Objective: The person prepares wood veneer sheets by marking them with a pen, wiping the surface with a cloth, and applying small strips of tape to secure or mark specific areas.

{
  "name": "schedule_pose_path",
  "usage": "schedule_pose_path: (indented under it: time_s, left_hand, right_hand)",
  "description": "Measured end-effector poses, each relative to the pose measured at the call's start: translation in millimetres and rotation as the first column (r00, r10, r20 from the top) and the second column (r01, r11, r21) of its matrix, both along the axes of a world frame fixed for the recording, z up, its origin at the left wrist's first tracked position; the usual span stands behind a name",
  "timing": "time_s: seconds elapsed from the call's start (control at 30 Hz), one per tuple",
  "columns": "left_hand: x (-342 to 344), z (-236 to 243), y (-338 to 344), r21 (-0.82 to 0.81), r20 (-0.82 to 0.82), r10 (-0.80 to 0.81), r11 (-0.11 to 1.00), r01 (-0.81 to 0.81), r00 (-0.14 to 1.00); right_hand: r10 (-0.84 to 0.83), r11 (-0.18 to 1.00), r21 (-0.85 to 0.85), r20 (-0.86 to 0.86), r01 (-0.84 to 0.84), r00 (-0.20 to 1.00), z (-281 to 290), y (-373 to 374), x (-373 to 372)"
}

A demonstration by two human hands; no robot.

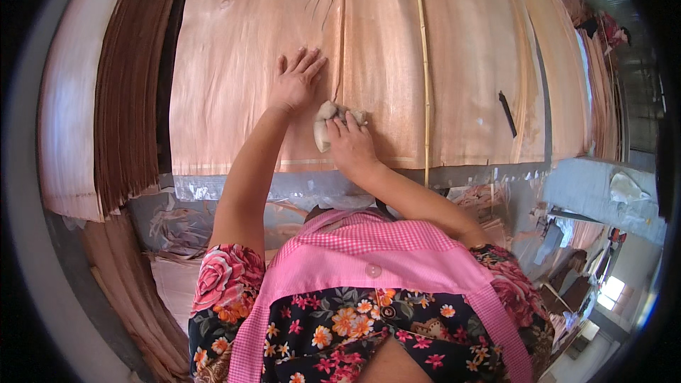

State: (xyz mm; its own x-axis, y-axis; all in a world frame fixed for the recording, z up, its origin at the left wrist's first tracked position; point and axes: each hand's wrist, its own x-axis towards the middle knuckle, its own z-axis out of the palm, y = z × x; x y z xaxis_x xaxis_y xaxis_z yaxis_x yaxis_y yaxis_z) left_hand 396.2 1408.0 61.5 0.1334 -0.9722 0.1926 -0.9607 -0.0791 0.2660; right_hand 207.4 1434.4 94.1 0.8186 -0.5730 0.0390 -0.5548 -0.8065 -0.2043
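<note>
A bunched off-white rag point(323, 135) sits at a seam point(342, 28) in the wood veneer point(241, 99), gripped by the right hand point(352, 150). The left hand point(298, 86) lies flat nearby, fingers spread. Right of both, a bamboo stick point(425, 64) runs across the veneer-covered desk point(482, 174). A thick veneer stack point(128, 85) flanks it at left.

Counted from where I stand: hands, two (left hand point(298, 87), right hand point(352, 146)) | cloth point(323, 131), one | yellow stick point(425, 78), one | black strip point(507, 115), one | apron point(326, 259), one | pink button point(373, 270), one | lit window point(611, 292), one | sheets point(241, 78), too many to count
</note>
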Motion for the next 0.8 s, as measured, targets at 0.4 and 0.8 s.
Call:
schedule_pose_path:
  time_s: [0.4,0.8]
  left_hand:
    - [86,32,106,0.070,0.110,-0.121,0.991,0.114,0.987]
    - [218,-8,250,0.005,-0.160,0.135,0.991,-0.136,0.978]
  right_hand:
    - [-0.128,0.965,-0.210,0.162,0.160,0.979,-24,26,-4]
    - [-0.586,0.809,0.047,0.155,0.586,0.796,7,35,48]
